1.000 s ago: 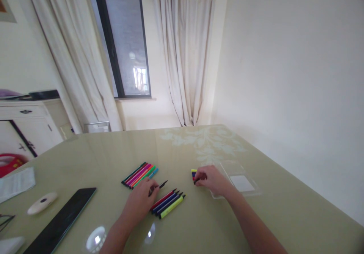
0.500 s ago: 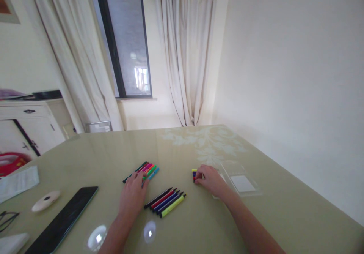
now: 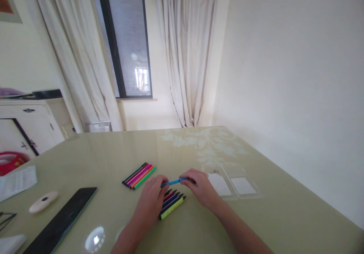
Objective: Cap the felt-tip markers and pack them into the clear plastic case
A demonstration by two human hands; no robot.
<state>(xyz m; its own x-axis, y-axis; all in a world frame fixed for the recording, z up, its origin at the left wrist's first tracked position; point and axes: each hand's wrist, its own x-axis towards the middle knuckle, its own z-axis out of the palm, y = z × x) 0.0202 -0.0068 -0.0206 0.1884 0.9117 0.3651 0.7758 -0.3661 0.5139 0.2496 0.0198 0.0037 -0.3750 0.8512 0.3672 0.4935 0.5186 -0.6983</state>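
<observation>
A light blue marker [image 3: 174, 182] is held level between my two hands above the table. My left hand [image 3: 152, 197] grips its left end with closed fingers. At its other end, my right hand [image 3: 200, 187] pinches with thumb and fingers; something dark and reddish shows at those fingers, too small to make out. Below the marker lies a row of markers with bare dark tips; a yellow marker [image 3: 172, 208] is nearest me, and my left hand hides part of the row. Farther left are several more markers in a row, the green marker [image 3: 145, 178] at its right side.
Right of my right hand lies a clear plastic case [image 3: 246, 196] with white paper inserts. On the left are a black tablet-like device [image 3: 64, 218], a pale oval object [image 3: 44, 202], a white cloth-like item [image 3: 18, 182] and a dark cord [image 3: 8, 220].
My left hand has taken the light blue marker from the left row and moved right. My right hand has shifted slightly left and closed on the marker's other end.
</observation>
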